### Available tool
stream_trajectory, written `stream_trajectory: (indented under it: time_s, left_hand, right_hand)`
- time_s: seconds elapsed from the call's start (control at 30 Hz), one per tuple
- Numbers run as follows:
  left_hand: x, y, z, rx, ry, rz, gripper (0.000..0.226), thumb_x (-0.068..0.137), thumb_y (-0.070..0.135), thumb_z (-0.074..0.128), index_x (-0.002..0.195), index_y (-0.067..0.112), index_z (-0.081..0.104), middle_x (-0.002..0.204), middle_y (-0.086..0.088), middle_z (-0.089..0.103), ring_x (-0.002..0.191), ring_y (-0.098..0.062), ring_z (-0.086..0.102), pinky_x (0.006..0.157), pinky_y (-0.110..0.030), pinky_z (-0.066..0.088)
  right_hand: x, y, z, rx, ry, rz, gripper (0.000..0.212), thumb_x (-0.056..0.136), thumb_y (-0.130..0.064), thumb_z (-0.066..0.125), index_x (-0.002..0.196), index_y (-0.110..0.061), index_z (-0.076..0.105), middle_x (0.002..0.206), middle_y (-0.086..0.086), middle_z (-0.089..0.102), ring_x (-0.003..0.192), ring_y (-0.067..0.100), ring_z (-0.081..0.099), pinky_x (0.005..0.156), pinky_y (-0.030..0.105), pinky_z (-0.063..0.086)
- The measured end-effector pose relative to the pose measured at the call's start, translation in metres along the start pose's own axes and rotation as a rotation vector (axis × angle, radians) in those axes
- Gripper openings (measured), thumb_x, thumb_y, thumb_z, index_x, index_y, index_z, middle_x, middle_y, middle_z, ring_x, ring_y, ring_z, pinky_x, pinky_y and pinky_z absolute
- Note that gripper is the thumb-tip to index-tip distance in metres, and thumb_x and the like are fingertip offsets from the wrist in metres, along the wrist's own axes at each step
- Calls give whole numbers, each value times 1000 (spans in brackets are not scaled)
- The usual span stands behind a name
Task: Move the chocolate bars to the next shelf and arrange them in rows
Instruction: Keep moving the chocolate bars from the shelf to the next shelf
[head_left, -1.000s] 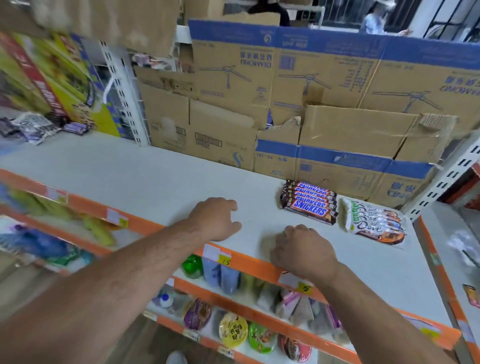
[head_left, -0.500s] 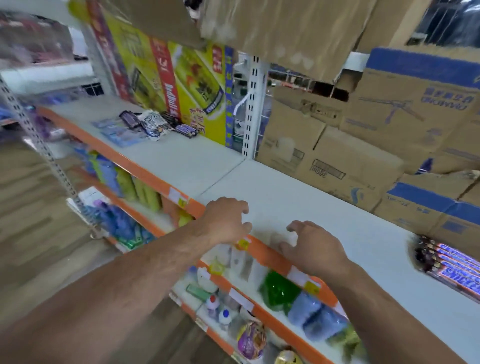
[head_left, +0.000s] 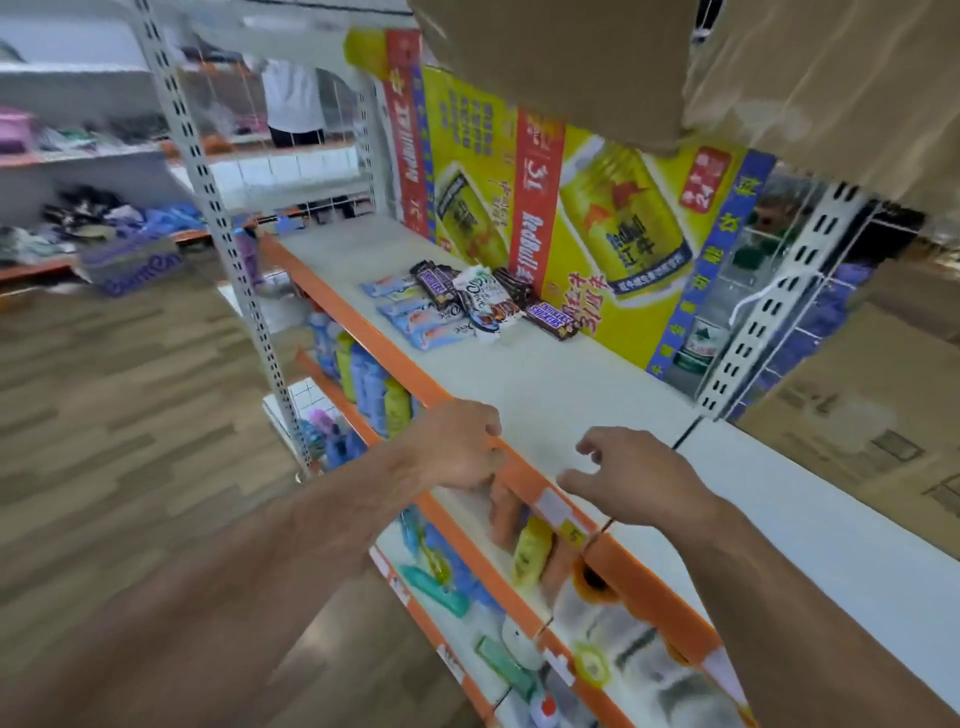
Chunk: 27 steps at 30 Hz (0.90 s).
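A loose pile of chocolate bars lies on the left shelf section (head_left: 545, 374) ahead of me: brown Snickers bars (head_left: 551, 319), white Dove bars (head_left: 485, 301) and light blue bars (head_left: 426, 322). My left hand (head_left: 457, 447) hovers at the orange front rail with its fingers loosely curled, holding nothing. Over the shelf board near the rail, my right hand (head_left: 628, 478) has its fingers spread and bent, and it is empty too. Both hands are well short of the pile.
A yellow Red Bull poster (head_left: 597, 218) backs the left section. A perforated white upright (head_left: 779, 306) divides it from the right section (head_left: 831, 530), backed by cardboard boxes (head_left: 883, 405). Lower shelves hold bottles and snacks. A person stands behind the rack at far left.
My view has swung left, away from the arranged Snickers and Dove rows on the right section, toward the pile on the left section. Both hands moved left along the rail, still empty.
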<state>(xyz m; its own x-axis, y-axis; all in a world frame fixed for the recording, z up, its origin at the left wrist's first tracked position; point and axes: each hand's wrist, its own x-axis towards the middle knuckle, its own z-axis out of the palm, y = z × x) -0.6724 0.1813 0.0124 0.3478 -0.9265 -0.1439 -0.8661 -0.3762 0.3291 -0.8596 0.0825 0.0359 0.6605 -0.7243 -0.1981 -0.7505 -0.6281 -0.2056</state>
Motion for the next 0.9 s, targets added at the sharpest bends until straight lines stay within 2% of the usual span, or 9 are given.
stream_trajectory:
  time_s: [0.13, 0.37, 0.5, 0.63, 0.77, 0.9]
  left_hand:
    - [43, -39, -16, -7, -4, -71, 42, 88, 42, 54, 128, 27, 57, 123, 4, 62, 106, -19, 60, 87, -37, 54]
    - [114, -97, -54, 12, 20, -120, 43, 91, 46, 56, 129, 26, 57, 124, 4, 63, 114, -20, 59, 92, -37, 51]
    - [153, -125, -71, -19, 38, -109, 37, 90, 43, 57, 123, 26, 59, 122, 3, 63, 111, -22, 60, 89, -38, 52]
    - [199, -154, -84, 9, 61, -58, 34, 89, 34, 59, 122, 24, 60, 115, -1, 65, 100, -22, 62, 78, -30, 51]
    - [257, -190, -95, 111, 92, 62, 37, 86, 26, 56, 123, 25, 59, 113, -5, 66, 105, -27, 59, 84, -38, 52]
    - [304, -212, -107, 259, 90, 240, 44, 79, 13, 55, 121, 28, 54, 112, 1, 62, 109, -22, 52, 87, -37, 49]
  right_hand:
    - [68, -21, 0, 28, -22, -40, 56, 82, -61, 59, 128, -28, 56, 127, -6, 60, 113, 17, 58, 90, 35, 49]
    - [175, -54, -10, 60, 0, -73, 52, 85, -58, 57, 127, -27, 57, 125, -7, 62, 111, 17, 59, 86, 32, 48]
    - [219, -70, -10, 76, 44, -70, 47, 86, -55, 56, 123, -26, 58, 122, -6, 63, 109, 17, 59, 83, 31, 47]
    - [256, -88, -7, 87, 96, -17, 43, 87, -51, 54, 123, -28, 58, 120, -5, 63, 107, 18, 59, 80, 31, 45]
    - [286, -103, -2, 56, 188, 69, 36, 89, -51, 56, 115, -26, 58, 109, -4, 64, 98, 19, 61, 70, 31, 45]
    - [301, -113, 5, 37, 182, 208, 41, 87, -52, 59, 116, -24, 53, 108, -2, 63, 100, 21, 61, 72, 32, 46]
